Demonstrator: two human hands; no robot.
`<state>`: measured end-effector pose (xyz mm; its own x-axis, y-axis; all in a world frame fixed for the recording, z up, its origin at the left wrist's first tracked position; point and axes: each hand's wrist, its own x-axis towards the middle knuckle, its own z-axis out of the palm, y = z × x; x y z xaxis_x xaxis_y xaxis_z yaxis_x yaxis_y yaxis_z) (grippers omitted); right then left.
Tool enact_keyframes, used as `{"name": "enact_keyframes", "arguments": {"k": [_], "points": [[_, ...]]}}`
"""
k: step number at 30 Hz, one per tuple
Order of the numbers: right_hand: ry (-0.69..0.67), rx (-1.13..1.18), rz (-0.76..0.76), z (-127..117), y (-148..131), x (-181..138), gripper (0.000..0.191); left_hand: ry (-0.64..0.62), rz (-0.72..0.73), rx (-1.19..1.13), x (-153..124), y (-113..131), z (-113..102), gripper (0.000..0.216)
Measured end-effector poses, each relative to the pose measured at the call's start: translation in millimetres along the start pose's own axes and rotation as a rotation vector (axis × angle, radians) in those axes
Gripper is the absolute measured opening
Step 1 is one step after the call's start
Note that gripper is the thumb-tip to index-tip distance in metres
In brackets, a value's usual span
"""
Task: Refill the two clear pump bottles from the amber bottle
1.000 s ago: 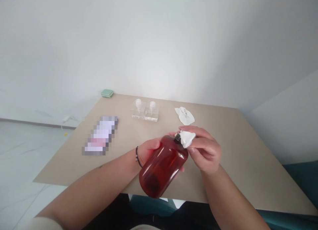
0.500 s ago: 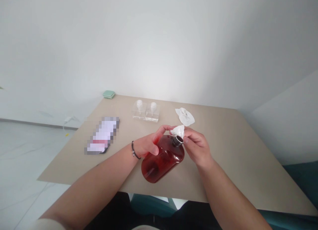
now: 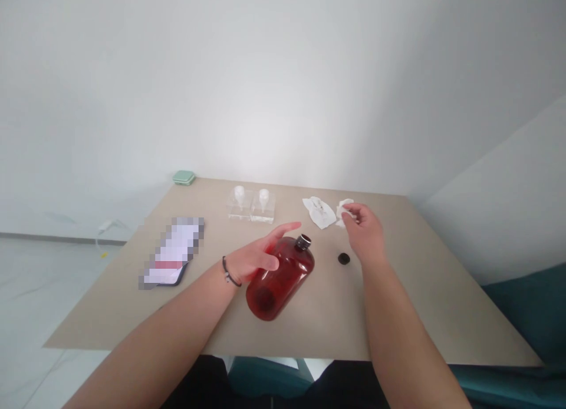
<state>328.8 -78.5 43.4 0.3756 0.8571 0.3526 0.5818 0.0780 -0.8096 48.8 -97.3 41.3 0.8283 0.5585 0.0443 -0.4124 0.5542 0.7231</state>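
Observation:
A reddish-brown bottle leans to the right, its dark threaded neck uncapped. My left hand is wrapped round its side, thumb on the front and the index finger stretched past the shoulder. At the right, my right hand pinches a crumpled tissue at table level. Just left of it lies a second, spread-out tissue. A round black cap rests on the table below my right hand.
Two clear square bottles with white tops stand at the back of the beige table. A phone with a blurred screen lies at the left. A small green case sits at the far left corner, near the wall.
My right hand has moved away from the bottle's neck to the right and back, carrying the tissue down to the table. The black cap has come into view. My left hand still holds the bottle.

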Motion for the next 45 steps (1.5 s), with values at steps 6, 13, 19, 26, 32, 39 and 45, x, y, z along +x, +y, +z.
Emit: {"name": "enact_keyframes", "arguments": {"k": [6, 13, 19, 26, 32, 39, 45], "points": [[-0.063, -0.488, 0.116, -3, 36, 21, 0.032, 0.129, 0.161, 0.069, 3, 0, -2, 0.087], [-0.033, -0.575, 0.051, -9, 8, 11, 0.029, 0.313, 0.328, 0.193, 8, -1, -15, 0.087], [-0.380, -0.834, 0.253, -27, -39, -22, 0.034, 0.333, 0.351, 0.308, 11, -5, -17, 0.091], [-0.469, -0.730, 0.098, -17, -17, -33, 0.011, 0.352, 0.335, 0.318, 11, -4, -13, 0.092], [-0.488, 0.017, -0.029, -3, -52, -10, 0.018, 0.398, 0.284, 0.352, 12, -2, -10, 0.091], [-0.342, 0.946, 0.068, 47, -52, -27, 0.031, 0.430, 0.118, 0.282, 10, 0, 1, 0.094], [-0.410, 0.847, 0.108, 59, -39, -45, 0.038, 0.383, 0.099, 0.229, 12, -3, 2, 0.095]]}}
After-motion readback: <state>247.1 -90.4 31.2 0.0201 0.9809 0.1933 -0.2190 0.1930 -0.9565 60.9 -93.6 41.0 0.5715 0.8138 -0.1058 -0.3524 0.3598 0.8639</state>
